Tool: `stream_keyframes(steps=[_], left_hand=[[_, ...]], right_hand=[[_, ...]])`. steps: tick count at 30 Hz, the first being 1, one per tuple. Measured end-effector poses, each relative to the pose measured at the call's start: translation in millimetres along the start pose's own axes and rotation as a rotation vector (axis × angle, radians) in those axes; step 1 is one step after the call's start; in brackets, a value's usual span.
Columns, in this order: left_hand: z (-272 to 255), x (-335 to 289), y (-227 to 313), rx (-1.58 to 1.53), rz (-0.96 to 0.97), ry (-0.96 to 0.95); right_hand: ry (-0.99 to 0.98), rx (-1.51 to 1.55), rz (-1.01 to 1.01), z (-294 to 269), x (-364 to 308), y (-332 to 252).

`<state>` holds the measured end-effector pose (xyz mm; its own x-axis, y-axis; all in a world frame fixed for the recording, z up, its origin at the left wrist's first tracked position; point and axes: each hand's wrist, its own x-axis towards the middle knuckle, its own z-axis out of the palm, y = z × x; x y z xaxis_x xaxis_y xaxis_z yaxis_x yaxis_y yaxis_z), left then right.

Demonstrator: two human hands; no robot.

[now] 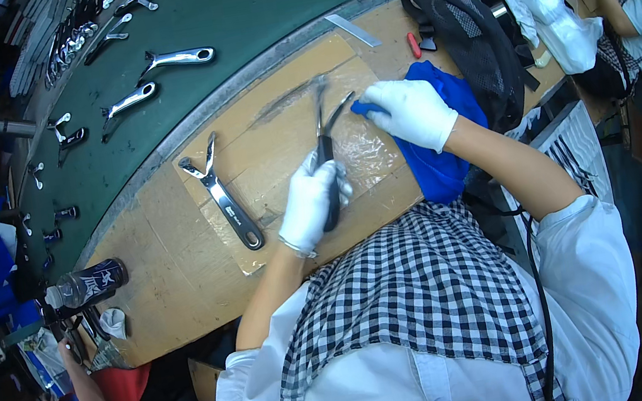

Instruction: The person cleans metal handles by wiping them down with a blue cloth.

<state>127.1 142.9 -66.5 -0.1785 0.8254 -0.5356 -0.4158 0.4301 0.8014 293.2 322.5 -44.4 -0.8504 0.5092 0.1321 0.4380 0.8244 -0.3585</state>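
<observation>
One forked tool [326, 151] is held over the middle of the cardboard sheet [271, 137], its long axis pointing away from the person, prongs at the far end. The left hand [311, 204] is nearer, wrapped around the black handle. Over the sheet's right side, the right hand [414, 112] sits just right of the prongs, fingers pinched together on blue cloth [443, 173]; I can't tell whether that touches metal. Another forked tool [226, 203] lies on the sheet's left part.

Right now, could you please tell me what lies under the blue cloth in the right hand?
Brown cardboard shows along the left edge of the blue cloth; whatever lies directly beneath is covered.
</observation>
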Motion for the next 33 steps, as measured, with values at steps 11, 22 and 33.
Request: stream_keyframes(steps=[11, 22, 33], left_hand=[[-4, 3, 35, -0.056, -0.236, -0.077], [-13, 7, 36, 0.207, -0.174, -0.062], [-7, 7, 26, 1.381, 0.533, 0.427]], right_hand=[[0.057, -0.002, -0.169, 39, 44, -45], [-0.154, -0.138, -0.214, 11, 7, -24], [0.089, 0.476, 0.184, 6, 14, -21]])
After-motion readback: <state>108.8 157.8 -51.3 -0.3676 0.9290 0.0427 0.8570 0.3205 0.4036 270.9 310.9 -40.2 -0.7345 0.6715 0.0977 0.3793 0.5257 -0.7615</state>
